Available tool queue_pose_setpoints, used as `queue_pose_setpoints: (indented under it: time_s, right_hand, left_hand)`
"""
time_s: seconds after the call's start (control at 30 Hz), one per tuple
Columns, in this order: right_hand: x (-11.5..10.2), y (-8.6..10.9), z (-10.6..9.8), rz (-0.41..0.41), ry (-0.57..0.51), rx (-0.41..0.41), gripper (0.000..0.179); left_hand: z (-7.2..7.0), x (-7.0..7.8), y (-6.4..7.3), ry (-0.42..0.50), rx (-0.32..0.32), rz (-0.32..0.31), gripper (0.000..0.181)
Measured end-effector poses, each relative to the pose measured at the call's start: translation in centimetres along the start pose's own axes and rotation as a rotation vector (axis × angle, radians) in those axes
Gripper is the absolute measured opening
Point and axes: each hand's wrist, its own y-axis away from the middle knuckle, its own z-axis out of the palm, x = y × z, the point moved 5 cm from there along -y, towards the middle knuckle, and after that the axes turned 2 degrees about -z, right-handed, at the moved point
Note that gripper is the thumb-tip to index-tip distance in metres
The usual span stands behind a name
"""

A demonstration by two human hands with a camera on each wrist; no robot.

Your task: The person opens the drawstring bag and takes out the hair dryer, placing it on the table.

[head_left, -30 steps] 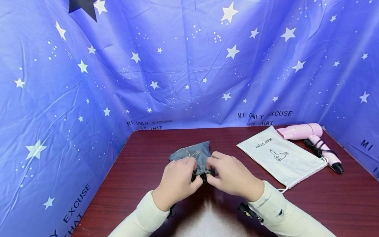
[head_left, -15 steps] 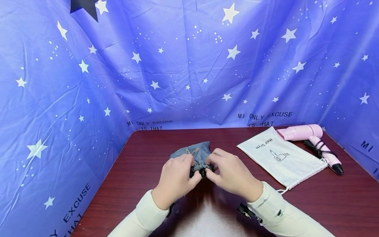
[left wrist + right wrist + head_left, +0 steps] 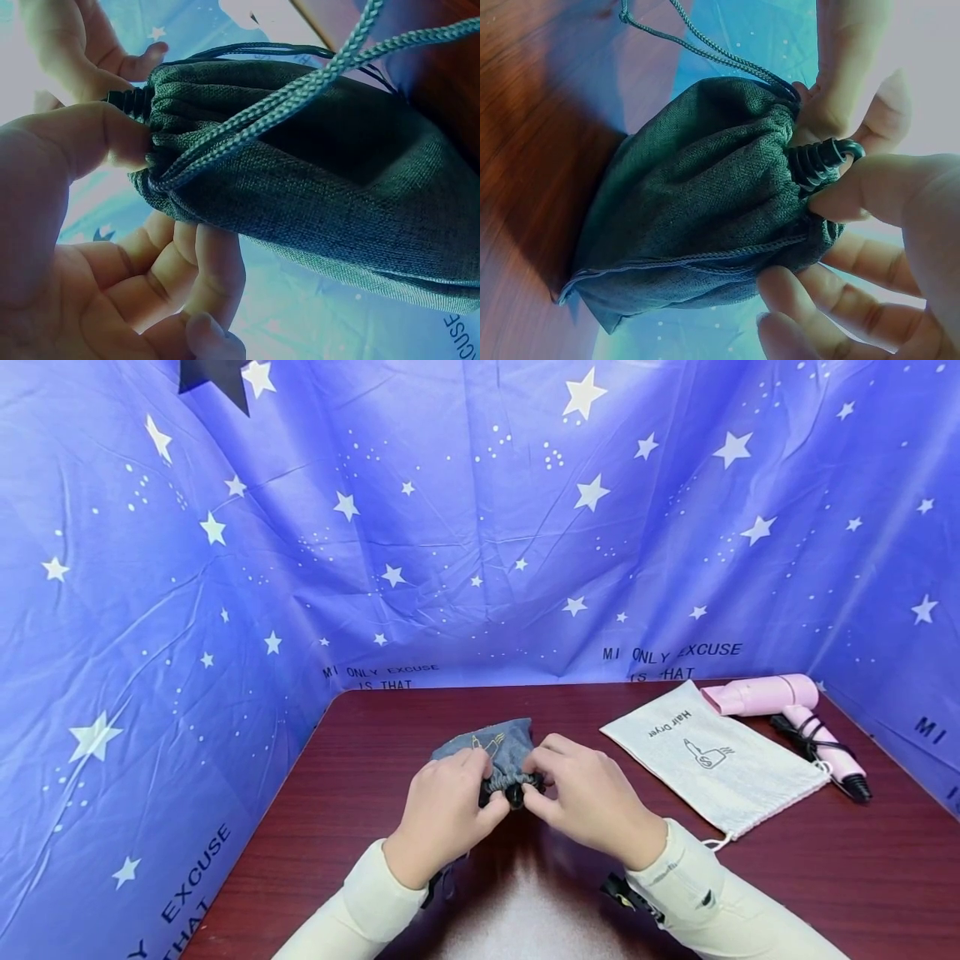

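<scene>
A dark grey drawstring bag [image 3: 513, 747] with a yellow hair-dryer print is held over the near middle of the table, its gathered mouth facing the person. My left hand [image 3: 446, 802] pinches one side of that mouth, the thumb at the rim and fingers beneath in the left wrist view. On the opposite side, my right hand [image 3: 592, 793] grips the rim between thumb and fingers. A black ribbed cord sleeve [image 3: 814, 163] pokes out of the puckered opening between both thumbs. Loops of drawstring [image 3: 277, 112] hang from each side of the mouth. The bag's other contents are hidden.
To the right lies a flat white drawstring bag [image 3: 675, 768] marked "Hair Dryer". Behind it is a pink hair dryer [image 3: 765, 695], its black cord wound around the handle. Blue star-patterned cloth [image 3: 480, 527] encloses the dark red table [image 3: 337, 827] at the back and sides.
The grey bag's mouth has tipped up a little, so its printed top edge shows less and the black sleeve shows more clearly. Both hands keep their hold with small finger shifts.
</scene>
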Motion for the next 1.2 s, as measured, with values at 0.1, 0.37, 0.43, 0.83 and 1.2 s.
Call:
queue_pose_setpoints:
  time_s: [0.1,0.37,0.43,0.83,1.2]
  right_hand:
    - [0.00,-0.08,-0.03,-0.008,-0.001,0.002,0.013]
    - [0.17,-0.16,-0.18,-0.011,0.012,0.012,0.014]
    - [0.25,-0.16,-0.23,-0.010,0.015,0.014,0.014]
    - [0.48,-0.20,-0.37,0.007,0.020,0.004,0.016]
    - [0.92,-0.13,-0.52,0.030,0.019,0.007,0.015]
  left_hand:
    - [-0.02,-0.09,0.02,0.003,-0.008,-0.009,0.023]
    - [-0.19,-0.28,-0.08,0.010,-0.011,-0.020,0.024]
    - [-0.20,-0.35,-0.12,0.011,-0.016,-0.025,0.024]
    - [-0.11,-0.62,-0.12,0.001,-0.023,-0.031,0.025]
    - [-0.25,-0.72,-0.21,0.003,-0.023,-0.035,0.024]
